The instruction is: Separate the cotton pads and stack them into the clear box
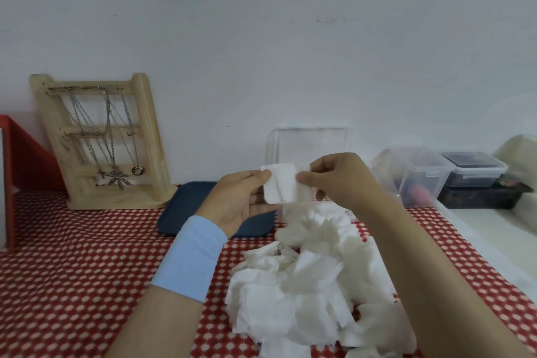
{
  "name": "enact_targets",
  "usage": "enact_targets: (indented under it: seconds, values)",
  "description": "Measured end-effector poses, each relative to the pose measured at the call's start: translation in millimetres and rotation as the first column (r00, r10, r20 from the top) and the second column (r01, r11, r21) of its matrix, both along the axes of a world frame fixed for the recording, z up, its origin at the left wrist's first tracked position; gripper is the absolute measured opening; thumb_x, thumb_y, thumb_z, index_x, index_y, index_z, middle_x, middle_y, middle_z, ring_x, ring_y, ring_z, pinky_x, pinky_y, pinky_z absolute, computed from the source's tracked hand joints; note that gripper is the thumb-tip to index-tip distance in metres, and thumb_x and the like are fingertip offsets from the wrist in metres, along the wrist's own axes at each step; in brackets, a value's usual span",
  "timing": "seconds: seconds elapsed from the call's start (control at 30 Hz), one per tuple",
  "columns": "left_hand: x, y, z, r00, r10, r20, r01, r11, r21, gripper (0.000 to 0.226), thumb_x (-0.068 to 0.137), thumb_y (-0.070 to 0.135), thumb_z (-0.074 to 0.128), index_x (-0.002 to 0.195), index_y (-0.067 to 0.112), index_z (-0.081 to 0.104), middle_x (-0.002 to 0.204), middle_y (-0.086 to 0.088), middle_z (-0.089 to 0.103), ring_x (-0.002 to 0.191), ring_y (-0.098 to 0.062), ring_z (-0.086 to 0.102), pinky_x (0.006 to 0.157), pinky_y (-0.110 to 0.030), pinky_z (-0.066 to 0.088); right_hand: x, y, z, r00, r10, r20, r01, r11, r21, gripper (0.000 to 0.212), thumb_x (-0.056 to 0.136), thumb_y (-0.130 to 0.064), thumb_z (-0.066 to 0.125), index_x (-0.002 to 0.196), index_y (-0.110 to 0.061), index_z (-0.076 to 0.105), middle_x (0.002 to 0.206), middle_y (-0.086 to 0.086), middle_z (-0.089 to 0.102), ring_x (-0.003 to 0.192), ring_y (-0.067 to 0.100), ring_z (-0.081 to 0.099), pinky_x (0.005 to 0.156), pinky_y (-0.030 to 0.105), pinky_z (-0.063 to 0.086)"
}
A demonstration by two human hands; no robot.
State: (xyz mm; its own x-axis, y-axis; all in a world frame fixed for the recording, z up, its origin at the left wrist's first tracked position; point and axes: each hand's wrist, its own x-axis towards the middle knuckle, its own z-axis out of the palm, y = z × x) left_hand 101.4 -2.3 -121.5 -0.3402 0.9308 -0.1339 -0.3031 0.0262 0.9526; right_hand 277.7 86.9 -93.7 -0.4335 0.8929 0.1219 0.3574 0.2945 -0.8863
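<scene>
A white square cotton pad (281, 184) is held up in the air in front of the clear box (312, 141). My left hand (241, 200), with a light blue wristband, pinches its left edge. My right hand (338, 180) pinches its right edge between thumb and fingers. The clear box stands open against the wall with its lid raised; its lower part is hidden behind my hands. A big loose pile of cotton pads (313, 285) lies on the red patterned tablecloth (72, 270) below my hands.
A dark blue tray (186, 206) lies left of the box, partly under my left hand. A wooden jewellery stand (98, 142) with necklaces leans at the back left, beside a red object (20, 154). Lidded plastic containers (421, 174) stand at the right.
</scene>
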Motion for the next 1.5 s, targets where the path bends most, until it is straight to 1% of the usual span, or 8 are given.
enact_targets:
  seconds: [0.6,0.77,0.97,1.03,1.13,1.23,1.37,1.5]
  values:
    - [7.5,1.2,-1.2,0.997,-0.044,-0.061,0.044,0.999,-0.001,0.028,0.102,0.015,0.056,0.121,-0.002,0.068,0.11,-0.018,0.076,0.102,-0.029,0.074,0.077,-0.032,0.063,-7.0,-3.5,-0.6,0.996,0.071,0.052,-0.073,0.997,0.031,0.016,0.083,-0.025,0.082,0.08,-0.013,0.072,0.059,-0.007,0.062,0.05,0.009,0.055,0.045,0.019,0.045]
    - [3.8,-3.4,5.4,0.993,-0.106,-0.052,0.106,0.994,0.001,0.047,0.088,0.042,0.067,0.116,0.005,0.071,0.111,-0.016,0.076,0.103,-0.028,0.074,0.084,-0.037,0.061,-8.1,-8.7,0.9,0.993,0.116,-0.036,-0.119,0.989,-0.09,0.012,0.085,-0.017,0.08,0.09,-0.012,0.07,0.072,-0.002,0.071,0.055,0.007,0.065,0.054,0.027,0.056]
    - [-22.1,-12.7,2.8,0.956,0.068,-0.284,-0.078,0.997,-0.024,0.021,0.088,0.0,0.073,0.108,0.004,0.073,0.104,-0.011,0.078,0.09,-0.02,0.077,0.072,-0.026,0.062,-23.9,-8.1,-5.5,0.975,0.165,0.146,-0.178,0.981,0.077,0.032,0.085,-0.02,0.075,0.111,-0.026,0.059,0.09,-0.008,0.071,0.072,0.009,0.067,0.059,0.021,0.048]
    - [-33.8,-16.3,2.3,0.948,0.156,-0.277,-0.163,0.987,-0.003,0.015,0.088,-0.002,0.073,0.098,0.009,0.072,0.099,-0.008,0.077,0.082,-0.014,0.076,0.066,-0.022,0.061,-31.3,-12.7,-0.9,0.834,0.353,0.424,-0.425,0.901,0.086,0.026,0.084,-0.022,0.076,0.109,-0.027,0.068,0.099,-0.014,0.069,0.087,0.008,0.066,0.075,0.023,0.053]
    - [-41.1,-19.1,1.7,0.927,0.233,-0.293,-0.237,0.971,0.022,0.018,0.089,-0.004,0.071,0.098,0.011,0.069,0.092,0.001,0.072,0.082,-0.011,0.072,0.059,-0.018,0.059,-52.7,-26.5,-2.6,0.403,0.473,0.783,-0.694,0.716,-0.076,0.04,0.084,-0.022,0.076,0.123,-0.026,0.071,0.115,-0.015,0.069,0.106,0.009,0.063,0.098,0.027,0.051]
    - [-39.5,-18.3,0.9,0.923,0.232,-0.307,-0.238,0.971,0.017,0.02,0.089,-0.004,0.071,0.104,0.009,0.069,0.094,0.0,0.071,0.087,-0.014,0.071,0.06,-0.019,0.06,-70.7,-35.6,-10.7,0.282,0.474,0.834,-0.734,0.666,-0.131,0.037,0.088,-0.017,0.071,0.124,-0.023,0.073,0.119,-0.009,0.072,0.105,0.011,0.064,0.097,0.027,0.051]
    - [-40.6,-15.9,-0.9,0.909,0.232,-0.346,-0.247,0.969,0.001,0.011,0.091,0.004,0.071,0.096,0.013,0.072,0.1,-0.005,0.075,0.092,-0.02,0.074,0.065,-0.022,0.061,-66.4,-25.0,-7.5,0.53,0.413,0.74,-0.643,0.765,0.033,0.021,0.093,-0.019,0.068,0.113,-0.016,0.074,0.103,-0.006,0.072,0.087,0.011,0.065,0.084,0.027,0.052]
    - [-40.8,-13.4,-2.7,0.95,0.223,-0.221,-0.227,0.974,0.007,0.005,0.094,0.01,0.069,0.094,0.012,0.074,0.099,-0.009,0.078,0.091,-0.022,0.076,0.067,-0.026,0.062,-33.4,-14.0,4.8,0.881,0.388,0.27,-0.396,0.918,-0.025,0.005,0.09,-0.014,0.071,0.092,-0.01,0.074,0.077,0.002,0.075,0.059,0.011,0.066,0.055,0.02,0.044]
